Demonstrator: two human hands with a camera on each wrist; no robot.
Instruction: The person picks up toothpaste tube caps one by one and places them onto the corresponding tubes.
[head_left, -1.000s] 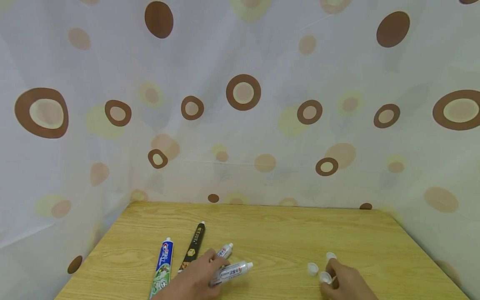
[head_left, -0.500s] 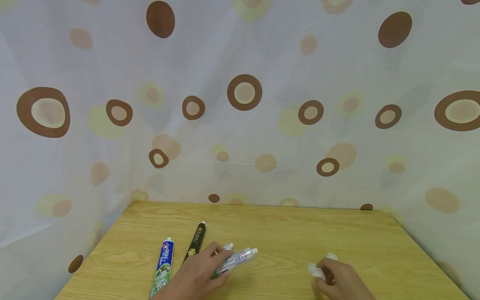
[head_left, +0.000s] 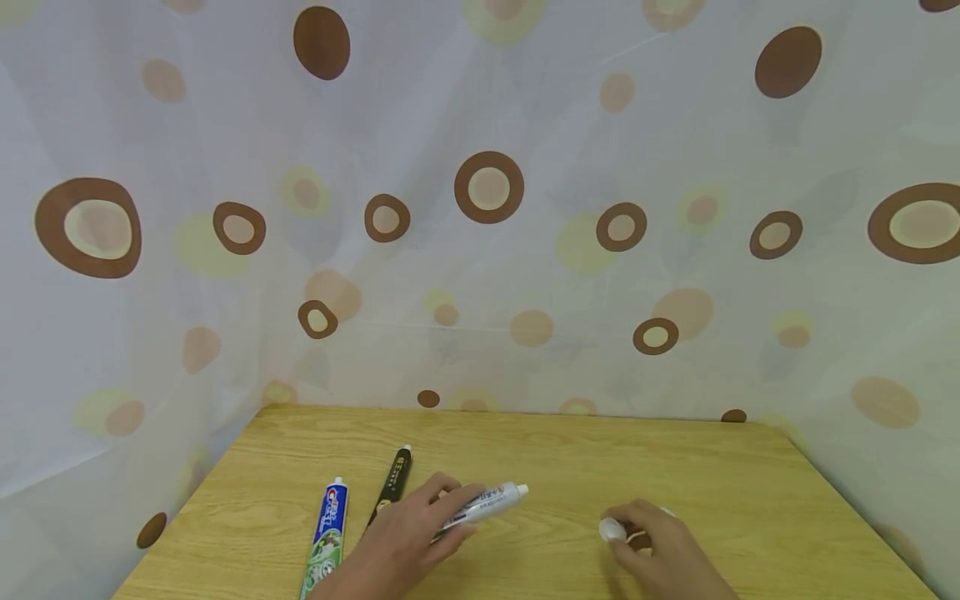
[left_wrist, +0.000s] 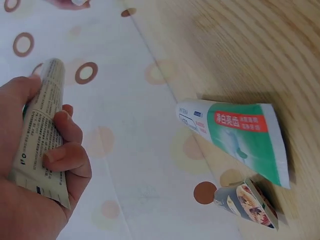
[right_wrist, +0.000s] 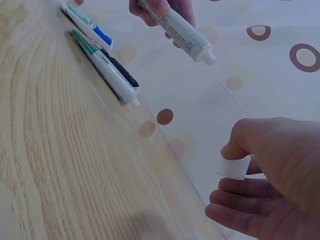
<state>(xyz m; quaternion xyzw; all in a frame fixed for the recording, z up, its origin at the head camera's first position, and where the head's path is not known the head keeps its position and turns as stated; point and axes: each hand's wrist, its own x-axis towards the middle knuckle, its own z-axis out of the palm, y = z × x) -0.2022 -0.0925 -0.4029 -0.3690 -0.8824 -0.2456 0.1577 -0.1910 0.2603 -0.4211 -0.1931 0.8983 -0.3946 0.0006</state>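
My left hand [head_left: 412, 533] grips a white toothpaste tube [head_left: 491, 502] above the table, its uncapped nozzle pointing right and slightly up. In the left wrist view the fingers curl round the printed back of that tube [left_wrist: 42, 115]. Across from it, my right hand [head_left: 660, 546] pinches a small white cap [head_left: 612, 530] between thumb and fingers. The right wrist view shows this cap [right_wrist: 234, 167] in the fingertips, with the other fingers loosely bent below. A second white cap [head_left: 667, 512] peeks out behind the right hand.
A blue-and-green toothpaste tube [head_left: 327, 533] and a black one [head_left: 393, 479] lie at the table's left. A white-and-green tube [left_wrist: 235, 135] lies beside them, hidden by my left hand in the head view. A dotted curtain [head_left: 525, 250] hangs round the wooden table [head_left: 570, 450].
My left hand has raised the toothpaste tube and brought it slightly right. The right hand has lifted a cap and carried it left, toward the tube.
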